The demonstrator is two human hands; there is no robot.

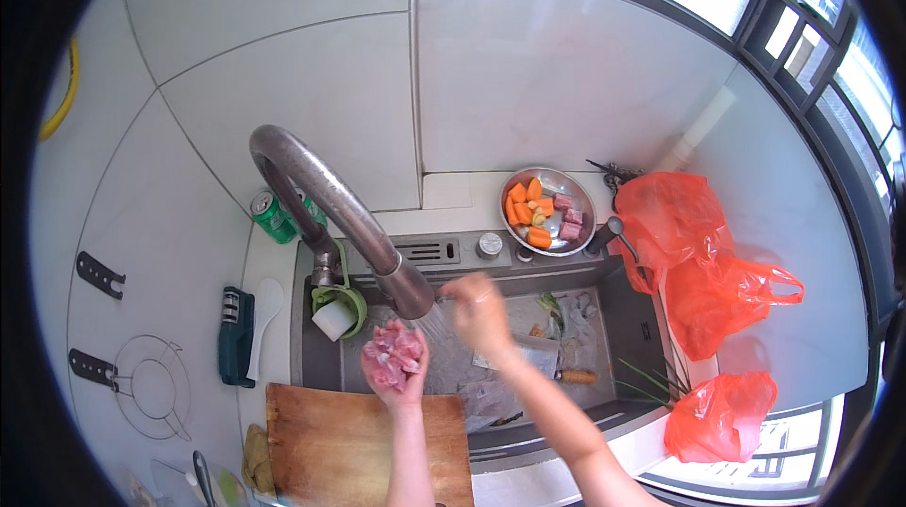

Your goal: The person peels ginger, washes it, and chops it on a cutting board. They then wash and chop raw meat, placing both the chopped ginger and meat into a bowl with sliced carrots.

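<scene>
A heap of raw pink meat pieces [393, 353] rests in my left hand [405, 397], palm up and fingers cupped around it, above the sink's near left side. Water runs from the head of the curved metal faucet [407, 292] just behind the meat. My right hand [480, 312] is raised over the sink [453, 309], right of the faucet head. Its fingers look curled but are blurred, so I cannot tell whether they hold anything. Beneath it in the basin lie a cleaver's blade [538, 358] with a wooden handle [577, 377], clear plastic film [488, 401] and vegetable scraps [551, 310].
A wooden cutting board [340, 443] covers the sink's front left corner. Behind the basin stands a metal bowl [548, 174] holding carrot chunks and meat cubes. Red plastic bags [679, 224] line the right side. A green strainer basket [359, 309] hangs below the faucet base, near green cans [272, 218].
</scene>
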